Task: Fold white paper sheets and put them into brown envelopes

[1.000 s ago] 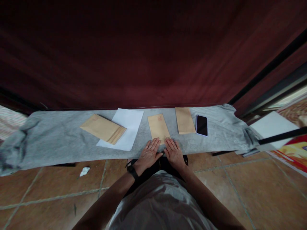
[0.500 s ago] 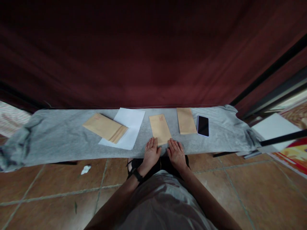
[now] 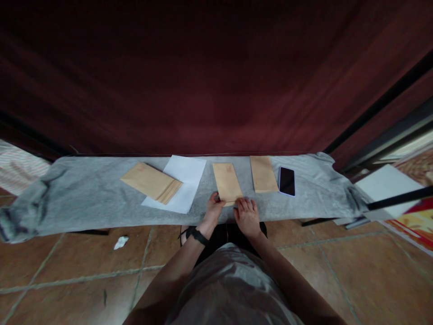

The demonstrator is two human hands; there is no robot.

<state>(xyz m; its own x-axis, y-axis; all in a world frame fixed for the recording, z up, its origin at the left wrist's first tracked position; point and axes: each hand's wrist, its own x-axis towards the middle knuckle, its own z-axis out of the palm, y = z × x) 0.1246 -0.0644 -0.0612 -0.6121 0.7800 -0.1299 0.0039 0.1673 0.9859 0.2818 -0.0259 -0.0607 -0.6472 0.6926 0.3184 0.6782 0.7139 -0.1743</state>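
A brown paper envelope [image 3: 227, 181] lies on the grey cloth before me, its near end crossed by a fold line. My left hand [image 3: 214, 210] pinches the near left corner between thumb and curled fingers. My right hand [image 3: 248, 216] rests at the near right corner, fingers laid out over the edge. Left of it, a fanned stack of brown envelopes [image 3: 147, 180] overlaps white paper sheets [image 3: 192, 183]. To the right lies another brown envelope pile [image 3: 264, 174]; whether it is one or more is hard to tell.
A phone [image 3: 287, 181] lies right of the envelopes on the narrow cloth-covered table [image 3: 84, 194]. A dark red curtain-like surface [image 3: 216, 90] rises behind. A crumpled white tissue [image 3: 121, 242] is on the tiled floor. White board and colourful boxes stand at the far right.
My left fingers have gone from lying flat to pinching the envelope's near corner. A fold now shows along its near end. My right hand has shifted only slightly.
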